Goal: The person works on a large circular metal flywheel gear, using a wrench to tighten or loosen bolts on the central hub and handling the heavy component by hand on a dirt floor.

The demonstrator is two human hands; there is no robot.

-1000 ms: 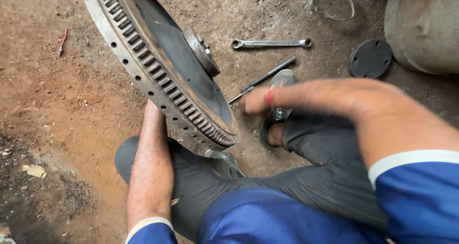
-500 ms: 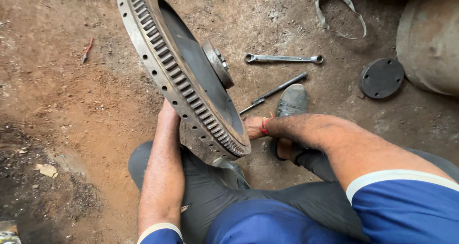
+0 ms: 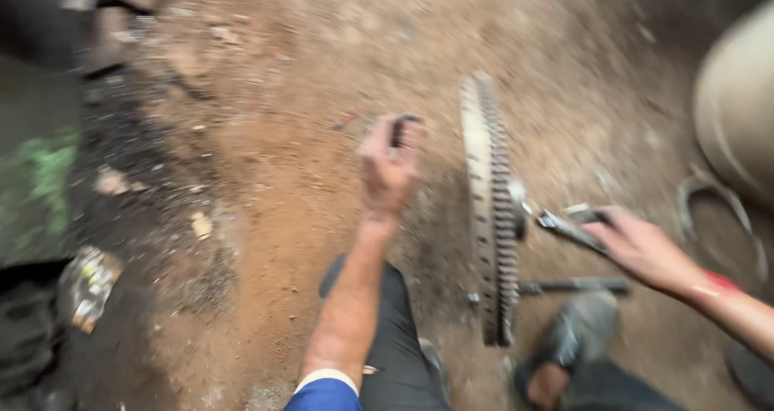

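Found a dirt floor [image 3: 266,201] spreading bare and brown across most of the blurred view, with wide open room to the left of the work and only litter [image 3: 89,286] along the dark far-left edge. Noted a big pale drum [image 3: 734,105] crowding the right edge, with a curved metal strap [image 3: 709,193] on the ground at its foot, leaving that side tight. Saw the toothed wheel [image 3: 492,209] standing upright on its rim between the two arms, seen edge-on, with neither hand on it: apparently balanced on the ground, free to tip either way. Made out a dark trouser leg [image 3: 387,338] under the left forearm and a grey shoe [image 3: 576,330] just right of the wheel's lower rim, hemming in its foot. Caught the left hand [image 3: 391,165] lifted clear of the wheel, near its left face but apart, its grip curled narrow, maybe around a small dark object [image 3: 403,129]; could not tell for certain. Caught the right hand [image 3: 645,250] stretched out low at the wheel's right side, fingertips at a wrench [image 3: 564,226] lying by the hub; could not tell through the blur whether that grip had closed on it. Spotted a thin rod [image 3: 572,284] flat on the ground just below, untouched.
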